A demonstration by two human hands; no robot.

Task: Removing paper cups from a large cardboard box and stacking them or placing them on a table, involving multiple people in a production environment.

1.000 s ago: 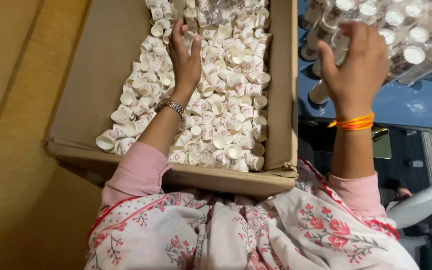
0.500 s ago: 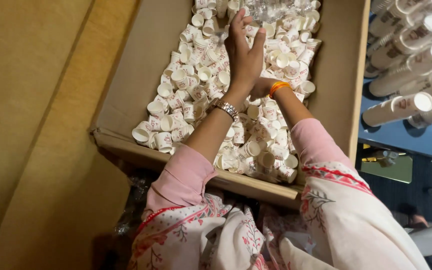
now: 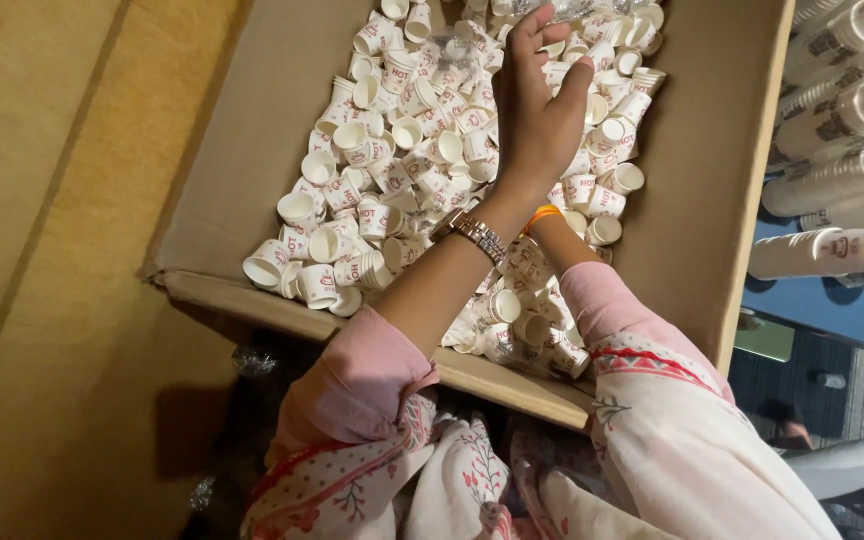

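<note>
Paper cups (image 3: 422, 170), small and white with red print, lie loose in a heap inside a large cardboard box (image 3: 712, 190), spread in a band whose long axis runs from the near edge of the box away toward its far end, with bare cardboard floor showing on both sides. Directly over the far part of that heap the left hand (image 3: 537, 110) is raised, fingers straight and close together, thumb out to the side, palm turned away from the camera; it looks open, and I cannot tell whether anything lies against the hidden palm. A metal wristwatch (image 3: 472, 235) sits on its wrist. The right hand is hidden behind the left forearm, so I cannot tell how open it is or whether it holds a cup; only the right wrist with its orange thread band (image 3: 544, 213) shows, low among the cups just beneath the left wrist, so the two arms cross there. The cups lie below and all around both hands, nearest to the right one. Crinkled clear plastic wrap (image 3: 562, 8) glints at the far end of the heap, above the left fingertips. Beyond the right wall of the box, long sleeves of stacked cups (image 3: 832, 250) lie on their sides on a blue desk (image 3: 832, 310).
</note>
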